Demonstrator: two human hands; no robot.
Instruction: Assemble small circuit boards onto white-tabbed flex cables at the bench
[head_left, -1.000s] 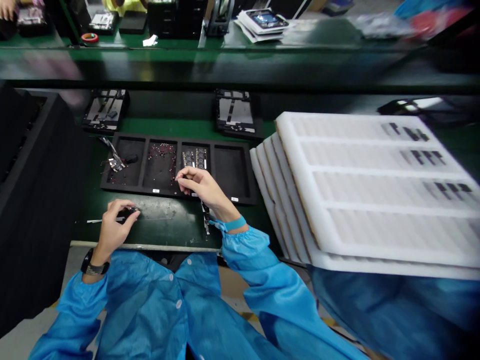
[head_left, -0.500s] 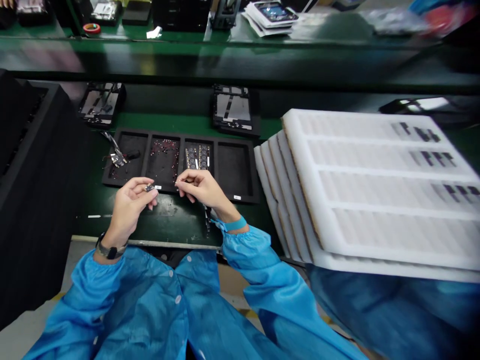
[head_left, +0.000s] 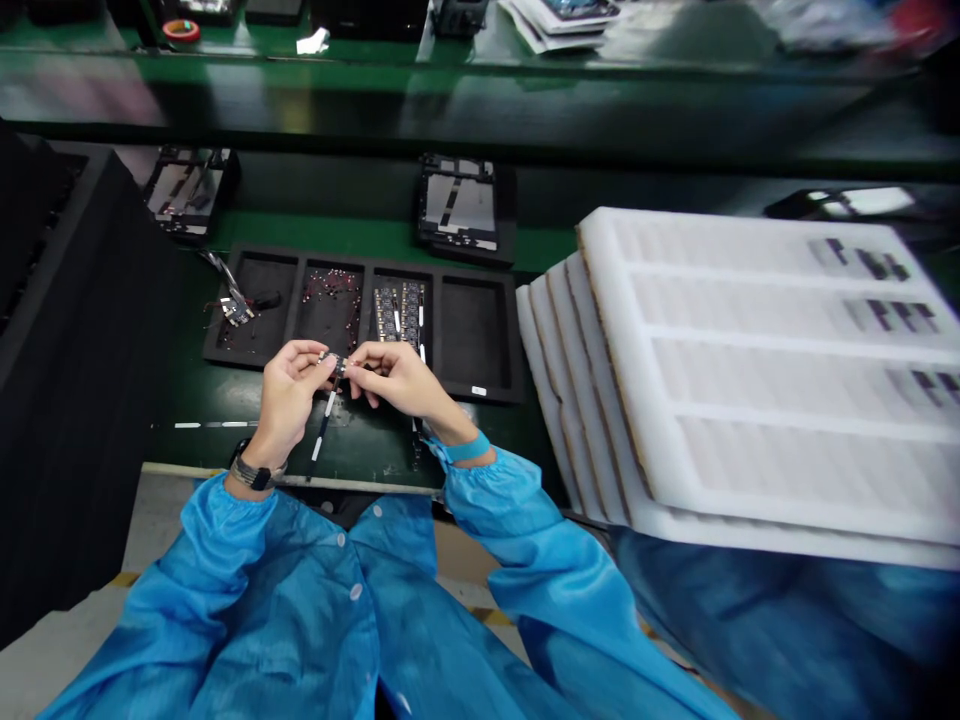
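Observation:
My left hand (head_left: pixel 289 392) and my right hand (head_left: pixel 396 380) meet above the green bench, fingers pinched together on a small dark electronic part (head_left: pixel 337 366). A thin strip with white patches (head_left: pixel 323 428) hangs down from that part toward the bench. Just behind my hands lies a black tray with several compartments (head_left: pixel 439 383); one holds small reddish pieces (head_left: pixel 327 296), another small circuit boards (head_left: pixel 400 308). Both arms wear blue sleeves, with a watch on the left wrist and a teal band on the right.
A stack of white foam trays (head_left: pixel 750 380) fills the right side. A tall black foam block (head_left: pixel 67 380) stands at the left. Two dark device frames (head_left: pixel 461 208) lie further back, behind them a raised green shelf (head_left: pixel 450 90) with tape and boxes.
My left hand lifted a small part off the bench and carried it right to meet my right hand. A thin strip now hangs from the part. The view tilted slightly downward.

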